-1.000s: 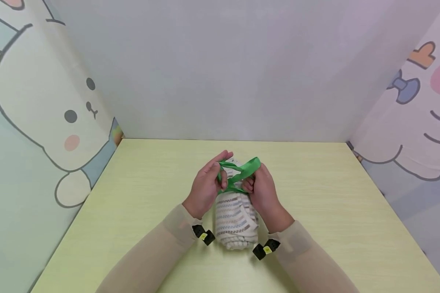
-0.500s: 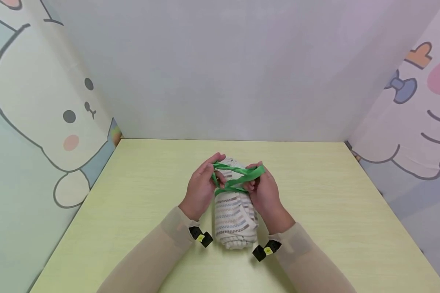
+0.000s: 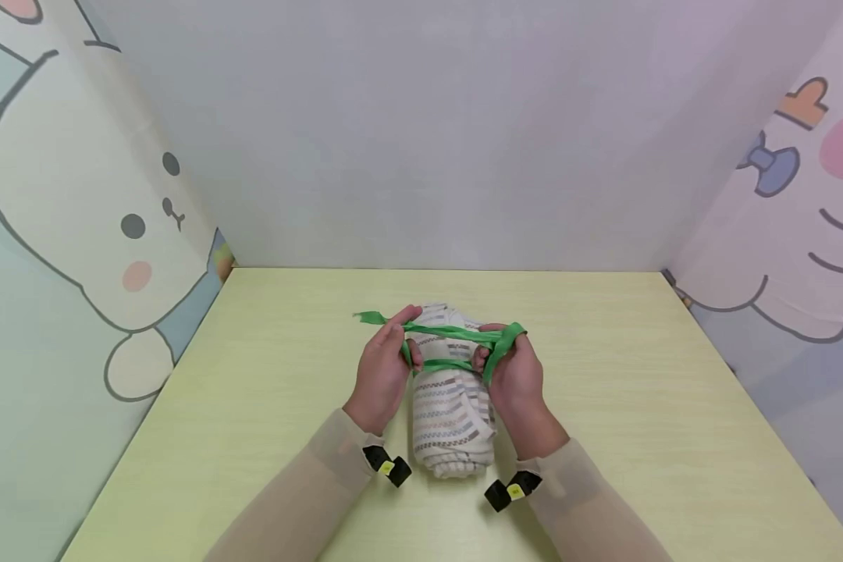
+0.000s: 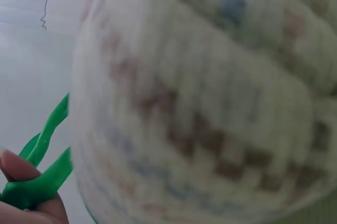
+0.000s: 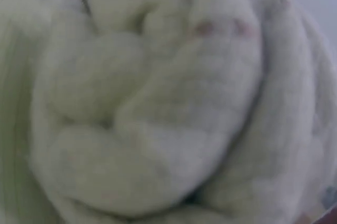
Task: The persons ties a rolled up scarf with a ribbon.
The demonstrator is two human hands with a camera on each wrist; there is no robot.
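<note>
A rolled white towel [image 3: 451,421] with brown, blue and pink checked stripes lies lengthwise between the hands. Around its middle runs a green ribbon [image 3: 448,364], and another stretch passes above it from hand to hand. The left hand [image 3: 381,376] grips the ribbon at the roll's left side, a loose end sticking out past its fingers. On the other side, the right hand [image 3: 520,378] pinches a ribbon loop that droops over its fingers. In the left wrist view, fingers [image 4: 20,167] have ribbon wrapped over them. The towel's coiled end [image 5: 158,103] fills the right wrist view, hiding that hand's grip.
The roll rests on a pale yellow-green table [image 3: 267,390]. A plain grey wall panel [image 3: 421,156] stands along its far edge, and panels with cartoon animals flank both sides. Each wrist wears a small black camera.
Both hands have drawn slightly apart, pulling the upper ribbon stretch straighter and narrowing the gap in its loop. A ribbon end now shows beyond the left hand. The towel stays in place.
</note>
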